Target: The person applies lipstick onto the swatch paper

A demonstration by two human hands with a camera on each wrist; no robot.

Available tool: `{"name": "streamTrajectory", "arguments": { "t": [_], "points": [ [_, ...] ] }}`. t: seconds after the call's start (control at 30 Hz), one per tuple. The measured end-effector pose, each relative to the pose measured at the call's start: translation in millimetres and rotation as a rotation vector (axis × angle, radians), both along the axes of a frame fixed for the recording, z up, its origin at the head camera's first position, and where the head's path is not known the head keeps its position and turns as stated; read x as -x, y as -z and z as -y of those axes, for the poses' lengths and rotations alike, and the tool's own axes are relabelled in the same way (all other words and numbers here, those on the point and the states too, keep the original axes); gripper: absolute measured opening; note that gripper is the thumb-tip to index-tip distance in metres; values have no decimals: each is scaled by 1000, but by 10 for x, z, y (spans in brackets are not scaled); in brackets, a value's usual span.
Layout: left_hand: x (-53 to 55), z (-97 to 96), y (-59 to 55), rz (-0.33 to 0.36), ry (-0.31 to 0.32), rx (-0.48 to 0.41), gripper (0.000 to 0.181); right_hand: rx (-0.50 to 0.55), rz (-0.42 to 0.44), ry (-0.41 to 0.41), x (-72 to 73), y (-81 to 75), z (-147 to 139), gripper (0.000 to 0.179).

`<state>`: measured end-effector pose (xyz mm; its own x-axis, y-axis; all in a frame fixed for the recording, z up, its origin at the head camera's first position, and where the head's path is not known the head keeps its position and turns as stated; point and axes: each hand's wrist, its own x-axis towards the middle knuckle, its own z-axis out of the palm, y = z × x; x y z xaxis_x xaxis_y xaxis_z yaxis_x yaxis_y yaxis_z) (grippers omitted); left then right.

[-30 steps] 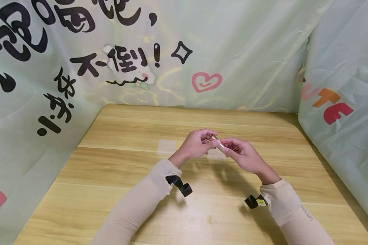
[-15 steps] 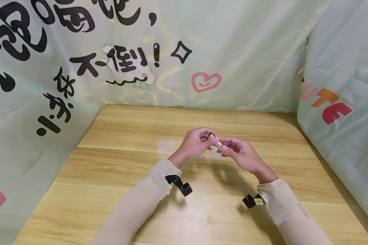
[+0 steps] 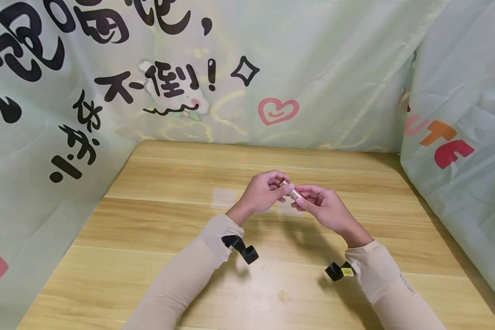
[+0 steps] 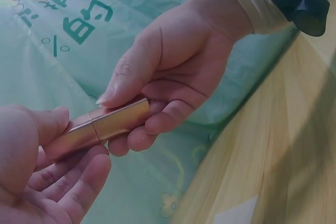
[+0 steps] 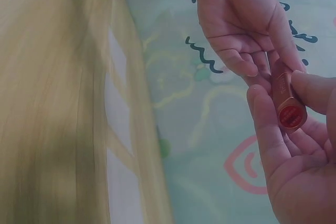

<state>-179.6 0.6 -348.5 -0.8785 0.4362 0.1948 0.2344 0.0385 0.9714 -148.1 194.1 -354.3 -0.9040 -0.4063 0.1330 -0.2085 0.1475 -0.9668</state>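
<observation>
In the head view, a tube (image 3: pixel 295 194) is held above the table (image 3: pixel 181 178), one end being pinched by the left hand (image 3: pixel 261 193) and the other by the right hand (image 3: pixel 332 210). In the left wrist view, the tube is seen shiny, with a seam (image 4: pixel 93 125), so it may be judged light, stiff and rather slippery. In the right wrist view, a red label (image 5: pixel 292 116) is seen at the right hand's end; the tube is best held by its sides, away from the seam.
</observation>
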Motion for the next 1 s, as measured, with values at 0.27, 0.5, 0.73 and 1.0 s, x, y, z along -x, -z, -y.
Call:
{"name": "streamTrajectory", "arguments": {
  "t": [0.27, 0.5, 0.73, 1.0],
  "points": [
    [14, 5, 14, 0, 4, 11, 23, -14, -8, 1, -3, 9, -6, 35],
    [33, -4, 37, 9, -4, 32, 22, -44, -31, -7, -11, 19, -27, 34],
    [27, -1, 47, -12, -3, 48, 24, -37, -38, -14, -26, 36, -35, 33],
    [27, 20, 37, -58, 13, 60, 23, -40, -45, -12, -36, 39, -32, 33]
  ]
}}
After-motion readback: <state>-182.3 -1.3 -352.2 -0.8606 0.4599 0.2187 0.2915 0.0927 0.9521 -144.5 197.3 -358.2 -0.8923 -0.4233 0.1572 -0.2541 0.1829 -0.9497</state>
